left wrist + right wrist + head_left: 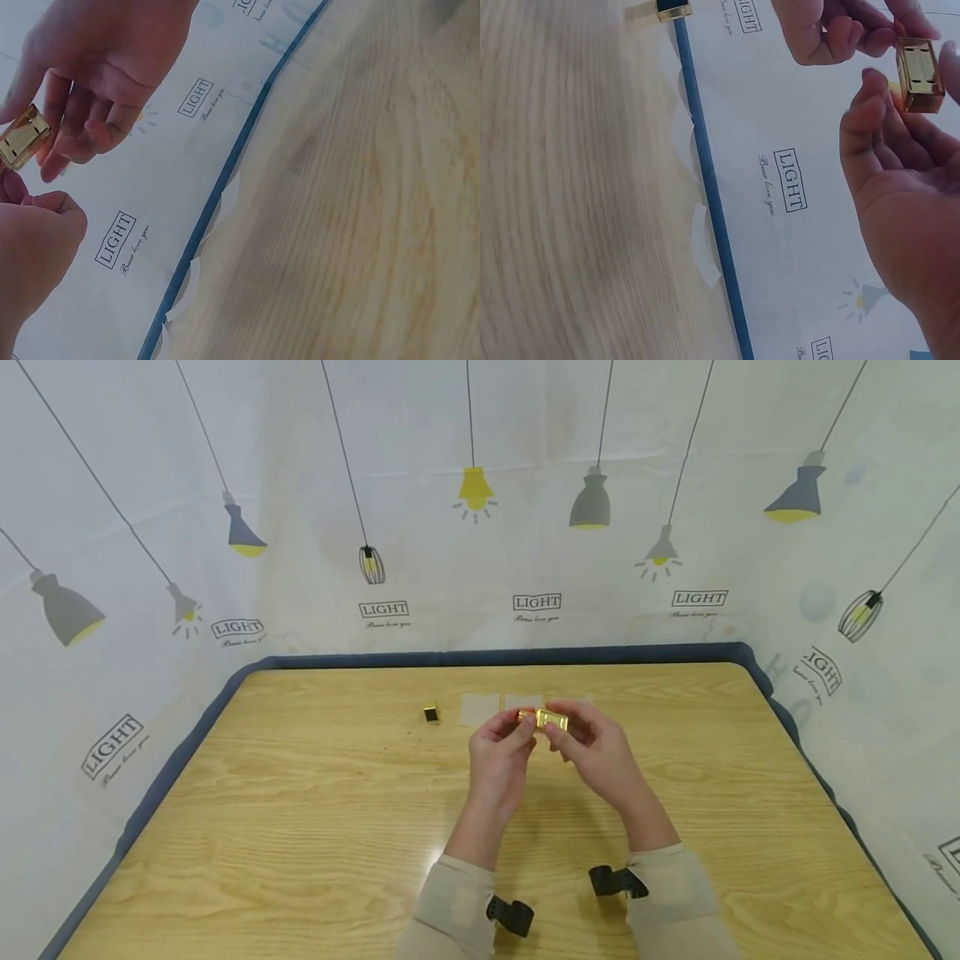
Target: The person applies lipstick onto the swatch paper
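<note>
Above the table, both hands hold a small shiny gold rectangular case (552, 720) with dark slots on its face. My left hand (498, 760) pinches its left end, a narrower gold part, between thumb and fingers. My right hand (603, 756) grips the wider slotted part with thumb and fingertips. In the left wrist view the slotted face of the case (25, 139) shows between the hands. The right wrist view shows the case (920, 73) as box-shaped. Its exact kind is unclear, and fingers hide part of it.
A small gold-and-black block (431, 713) stands on the wooden table (300, 827), left of the hands. Pale thin squares (480, 710) lie in a row behind the hands, partly covered. A cloth printed with lamps (420, 527) surrounds the table, with a dark blue edge.
</note>
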{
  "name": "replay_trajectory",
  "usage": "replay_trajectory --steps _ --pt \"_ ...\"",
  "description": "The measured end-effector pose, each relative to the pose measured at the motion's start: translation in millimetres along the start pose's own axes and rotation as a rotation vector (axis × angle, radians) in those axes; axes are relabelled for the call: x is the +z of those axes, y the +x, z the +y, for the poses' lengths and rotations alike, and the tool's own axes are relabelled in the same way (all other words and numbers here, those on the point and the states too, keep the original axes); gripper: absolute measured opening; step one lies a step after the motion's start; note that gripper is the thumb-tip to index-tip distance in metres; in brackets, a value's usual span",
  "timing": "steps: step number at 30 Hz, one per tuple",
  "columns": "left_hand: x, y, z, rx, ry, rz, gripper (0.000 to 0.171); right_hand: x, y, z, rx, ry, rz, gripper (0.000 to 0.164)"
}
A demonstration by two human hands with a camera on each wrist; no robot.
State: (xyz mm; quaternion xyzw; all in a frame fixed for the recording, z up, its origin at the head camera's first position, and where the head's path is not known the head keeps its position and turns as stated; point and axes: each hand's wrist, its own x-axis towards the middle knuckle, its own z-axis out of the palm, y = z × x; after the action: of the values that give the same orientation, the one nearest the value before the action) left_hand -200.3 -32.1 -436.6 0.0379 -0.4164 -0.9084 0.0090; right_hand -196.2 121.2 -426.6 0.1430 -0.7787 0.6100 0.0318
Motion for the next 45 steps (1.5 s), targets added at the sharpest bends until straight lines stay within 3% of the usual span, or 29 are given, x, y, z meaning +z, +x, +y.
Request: replay_trajectory --steps 4,13,23,29,34,39,42,45 --pt "0.3 0.0 -0.5 0.0 0.013 0.004 0.027 -3.8 0.2 -0.7 0.044 0.049 -0.044 0.033" --pt "7.4 -2.3 -4.0 0.052 0.041 0.051 0.031 -0.9 -0.7 -1.9 0.084 0.054 0.029 0.03" --pt "8.3 -6.1 -1.7 0.065 0.012 0.009 0.038 -4.0 -4.5 3.0 0.053 0.082 -0.003 0.025" --pt "7.4 -6.1 -1.6 0.069 0.023 -0.04 0.041 -4.0 -4.0 4.1 0.12 0.156 -0.063 0.046" --pt "7.2 -7.1 -3.0 0.058 0.026 -0.035 0.041 -1.8 -1.9 5.0 0.181 0.18 -0.076 0.061" --pt "6.6 -7.3 -3.8 0.052 -0.016 -0.015 0.04 -2.4 -2.8 6.1 0.087 0.118 -0.038 0.035" --pt "6.2 -6.7 -3.7 0.048 -0.041 -0.01 0.038 -2.5 -4.2 7.0 -0.016 0.102 0.0 0.04" --pt "5.2 -5.8 -3.7 0.044 -0.047 -0.01 0.038 -1.7 -5.0 8.1 -0.088 0.093 0.036 0.035"
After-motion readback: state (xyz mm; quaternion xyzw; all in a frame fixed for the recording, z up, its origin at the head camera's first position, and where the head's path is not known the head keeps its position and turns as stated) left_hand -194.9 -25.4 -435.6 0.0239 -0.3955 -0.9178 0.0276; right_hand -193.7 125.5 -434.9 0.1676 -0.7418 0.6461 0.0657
